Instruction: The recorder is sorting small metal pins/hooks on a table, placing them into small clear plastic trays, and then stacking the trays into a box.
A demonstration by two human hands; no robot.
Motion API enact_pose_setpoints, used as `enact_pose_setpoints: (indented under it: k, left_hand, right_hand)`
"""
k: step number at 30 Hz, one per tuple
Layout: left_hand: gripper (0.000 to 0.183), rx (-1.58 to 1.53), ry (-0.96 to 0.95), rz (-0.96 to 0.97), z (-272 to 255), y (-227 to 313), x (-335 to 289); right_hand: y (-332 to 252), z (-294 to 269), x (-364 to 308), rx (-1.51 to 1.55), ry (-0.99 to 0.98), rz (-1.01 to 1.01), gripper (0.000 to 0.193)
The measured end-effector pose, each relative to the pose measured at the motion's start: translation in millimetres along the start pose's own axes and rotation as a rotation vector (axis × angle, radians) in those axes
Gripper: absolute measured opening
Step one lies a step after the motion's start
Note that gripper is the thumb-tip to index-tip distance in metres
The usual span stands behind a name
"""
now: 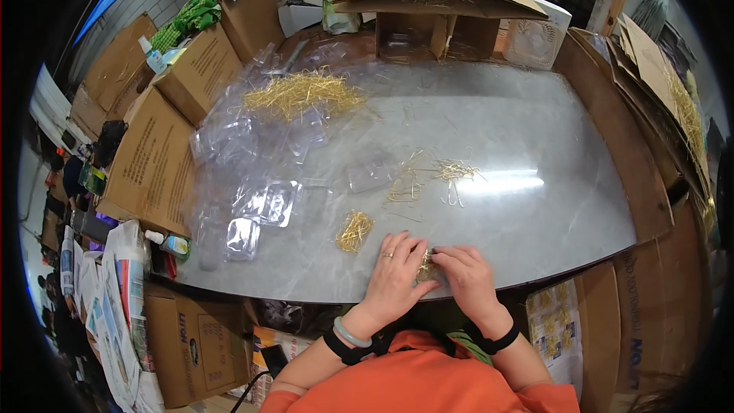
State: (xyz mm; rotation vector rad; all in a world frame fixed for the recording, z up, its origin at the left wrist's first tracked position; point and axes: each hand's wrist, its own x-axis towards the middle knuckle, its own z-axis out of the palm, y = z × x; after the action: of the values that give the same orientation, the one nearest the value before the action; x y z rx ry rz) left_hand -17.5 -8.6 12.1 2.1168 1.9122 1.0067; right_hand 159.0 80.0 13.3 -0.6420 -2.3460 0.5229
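At the near edge of the table, my left hand (pixel 397 266) and my right hand (pixel 466 269) close in from both sides on a small bunch of thin gold pins (pixel 425 266). Fingers cover most of it, and I cannot tell whether a plastic shell is around it. Just beyond my left hand lies a compact heap of gold pins (pixel 354 231). Farther off are loose gold pins (pixel 456 170), scattered beside a flat clear plastic shell (pixel 370 173).
Many clear blister shells (pixel 252 149) cover the table's left side, with a large gold pile (pixel 306 93) on them. Cardboard boxes (pixel 153 164) line the left edge. A cardboard shelf (pixel 440 4) and a white fan (pixel 537 40) stand at the back. Cardboard (pixel 612 122) borders the right.
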Motion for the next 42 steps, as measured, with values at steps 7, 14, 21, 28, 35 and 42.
enact_pose_setpoints:
  k: [7, 14, 21, 28, 35, 42]
  left_hand:
    - [0.074, -0.066, -0.115, 0.046, -1, 3, 2]
    - [0.098, -0.336, -0.120, -0.008, -6, -7, -2]
    - [0.101, -0.385, -0.109, -0.043, -17, -15, -6]
    - [0.068, 0.007, -0.031, -0.129, -26, -6, -22]
    - [0.039, -0.128, 0.040, -0.250, -11, 15, -11]
    - [0.041, -0.320, 0.041, -0.157, -14, 11, -13]
  right_hand:
    - [-23, 4, -13, 0.226, 0.119, 0.256, 0.053]
    - [-6, -22, 14, 0.103, -0.311, 0.037, 0.084]
    - [4, -12, 18, 0.042, -0.339, -0.020, 0.064]
    - [0, -5, 11, 0.061, -0.170, 0.121, 0.060]
    - [4, -14, 17, -0.081, -0.218, -0.080, 0.058]
    - [8, -5, 10, -0.098, -0.148, -0.075, 0.049]
